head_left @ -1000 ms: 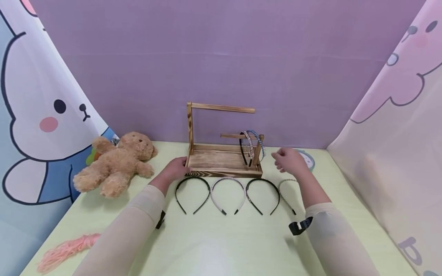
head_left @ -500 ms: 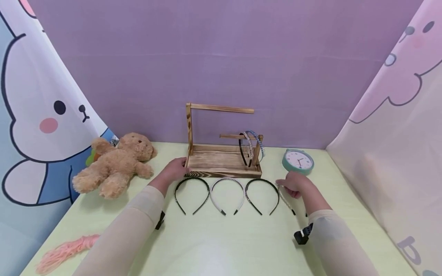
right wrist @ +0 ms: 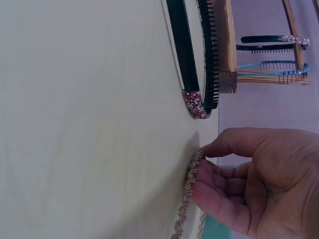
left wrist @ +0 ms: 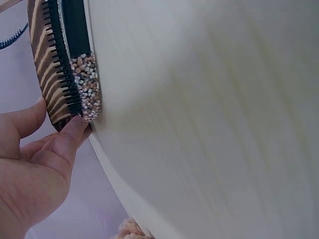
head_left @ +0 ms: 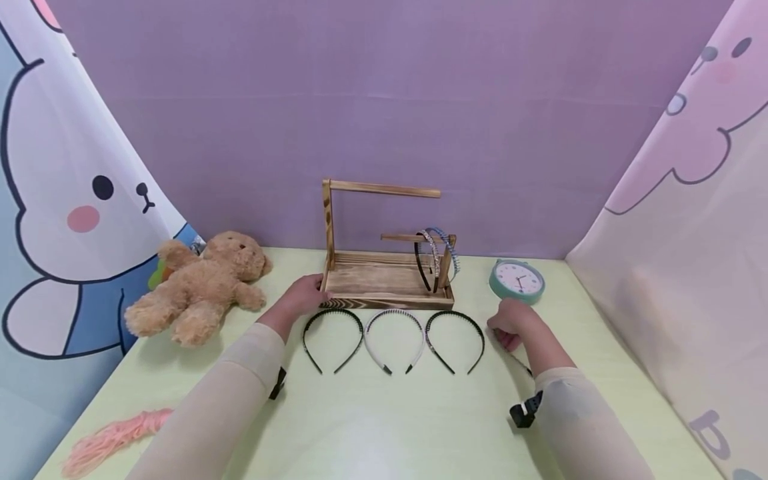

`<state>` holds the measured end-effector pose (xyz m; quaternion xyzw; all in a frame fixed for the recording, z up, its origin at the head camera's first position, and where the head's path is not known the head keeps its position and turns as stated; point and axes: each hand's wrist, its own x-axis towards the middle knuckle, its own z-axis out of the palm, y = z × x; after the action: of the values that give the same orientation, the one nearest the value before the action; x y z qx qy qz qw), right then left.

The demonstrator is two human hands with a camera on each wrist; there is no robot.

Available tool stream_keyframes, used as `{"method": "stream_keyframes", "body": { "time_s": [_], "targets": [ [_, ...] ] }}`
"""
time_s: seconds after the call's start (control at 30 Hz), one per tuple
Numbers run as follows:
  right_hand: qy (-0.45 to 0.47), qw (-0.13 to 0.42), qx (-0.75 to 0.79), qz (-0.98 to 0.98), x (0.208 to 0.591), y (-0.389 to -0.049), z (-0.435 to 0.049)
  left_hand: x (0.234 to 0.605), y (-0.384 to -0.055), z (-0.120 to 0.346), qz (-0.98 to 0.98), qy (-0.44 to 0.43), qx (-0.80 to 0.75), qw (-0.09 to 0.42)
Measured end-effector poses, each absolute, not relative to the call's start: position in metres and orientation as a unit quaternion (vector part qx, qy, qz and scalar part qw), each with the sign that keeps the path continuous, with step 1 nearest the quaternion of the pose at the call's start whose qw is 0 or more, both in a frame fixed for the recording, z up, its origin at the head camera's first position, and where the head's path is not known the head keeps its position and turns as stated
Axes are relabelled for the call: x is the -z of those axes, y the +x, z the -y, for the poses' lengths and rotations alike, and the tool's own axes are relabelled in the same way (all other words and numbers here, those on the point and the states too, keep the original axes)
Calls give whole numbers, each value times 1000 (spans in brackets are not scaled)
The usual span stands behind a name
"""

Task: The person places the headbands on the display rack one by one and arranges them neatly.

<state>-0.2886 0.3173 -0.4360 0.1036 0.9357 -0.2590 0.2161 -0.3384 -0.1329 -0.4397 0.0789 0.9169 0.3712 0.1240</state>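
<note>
My left hand (head_left: 302, 297) grips the left front corner of a wooden stand (head_left: 375, 277), which has a tray and two bars. My right hand (head_left: 517, 325) pinches a thin braided beige headband (right wrist: 187, 194) between thumb and fingers, as the right wrist view shows; the hand hides much of it in the head view. Three headbands lie in a row before the stand: a black one (head_left: 333, 311), a white one (head_left: 395, 311) and another black one (head_left: 456, 313). From the stand's lower bar hang a glittery headband (head_left: 436, 257) and a blue toothed headband (head_left: 454, 250).
A green alarm clock (head_left: 517, 280) stands just behind my right hand. On the left lie a brown teddy bear (head_left: 207, 287) and a bundle of pink strands (head_left: 117, 440). A purple backdrop (head_left: 384, 120) rises behind the table.
My right hand has come down from beside the stand, uncovering the clock. It has taken hold of the braided headband and shifted it right, away from the row. My left hand stays put.
</note>
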Motion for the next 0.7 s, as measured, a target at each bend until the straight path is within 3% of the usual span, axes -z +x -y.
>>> {"method": "stream_keyframes", "body": {
  "time_s": [0.4, 0.7],
  "targets": [
    [79, 174, 326, -926, 394, -274, -328, 441, -339, 134, -919, 80, -367, 121],
    [14, 87, 412, -907, 347, -262, -337, 442, -339, 134, -918, 81, -368, 123]
  ]
}}
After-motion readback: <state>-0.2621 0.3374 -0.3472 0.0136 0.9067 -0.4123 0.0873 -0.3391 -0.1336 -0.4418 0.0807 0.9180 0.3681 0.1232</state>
